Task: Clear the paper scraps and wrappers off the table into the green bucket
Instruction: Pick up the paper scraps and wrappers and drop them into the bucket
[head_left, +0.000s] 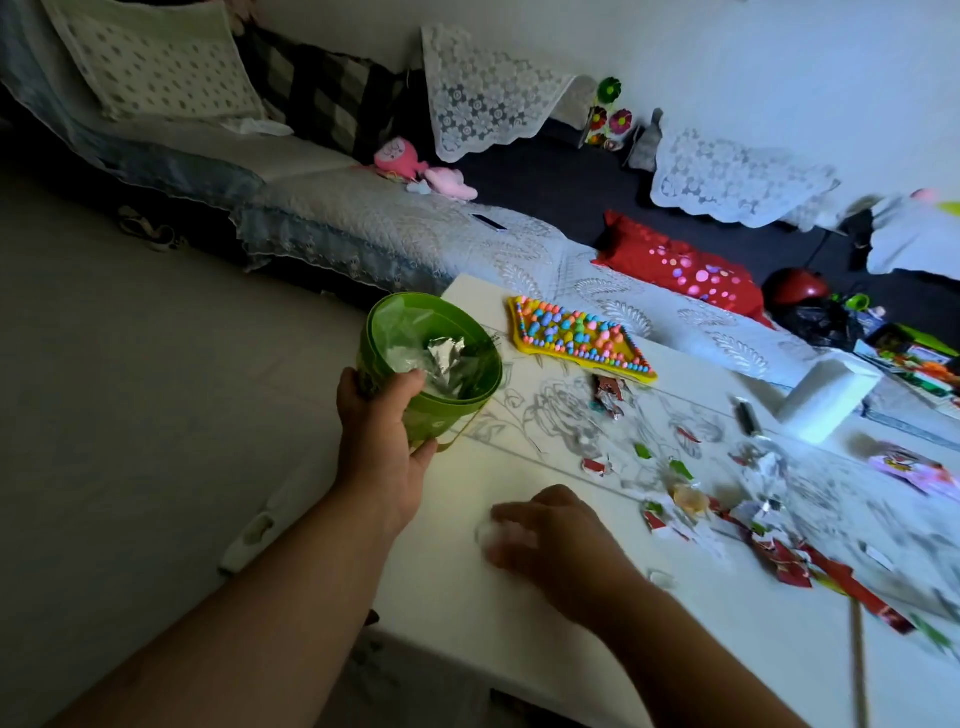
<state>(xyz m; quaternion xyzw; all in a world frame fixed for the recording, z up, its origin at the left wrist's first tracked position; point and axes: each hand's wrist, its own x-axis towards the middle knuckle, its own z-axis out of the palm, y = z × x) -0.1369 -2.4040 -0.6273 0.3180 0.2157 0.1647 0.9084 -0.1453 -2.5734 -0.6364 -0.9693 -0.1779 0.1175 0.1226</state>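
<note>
head view: the left hand (382, 431) grips the green bucket (452, 410) by its wall, thumb over the rim. the bucket sits at the left edge of the bench (519, 623), tilted, mouth open towards the work. a crumpled foil wrapper (441, 358) already lies inside. the right hand (550, 535) is low on the bench with its fingers (511, 514) curled over a small pale scrap (485, 532). the hand is blurred, and i cannot tell whether the fingers grip the scrap or only cover it.

the main litter, red, green and white paper scraps (779, 551), lies well apart from the bucket, on the right half of the bench.

risks noted:
- the bucket is tilted and held one-handed by the rim. a further tip would likely let the foil slide back out.
- whether the bucket base rests on the bench or hangs past the edge is not clear. if it hangs, scraps swept towards it could drop between bench and bucket onto the floor.
- the pale scrap is light and thin. a loose hold would probably lose it on the way across.
- a broad sweep through the litter could drag along things that are not rubbish: the beaded yellow mat (576, 335), the black marker (748, 415), the wooden stick (860, 665).
- the scraps lie on a line drawing on the bench top, and dragging foil edges over it may scuff it.
</note>
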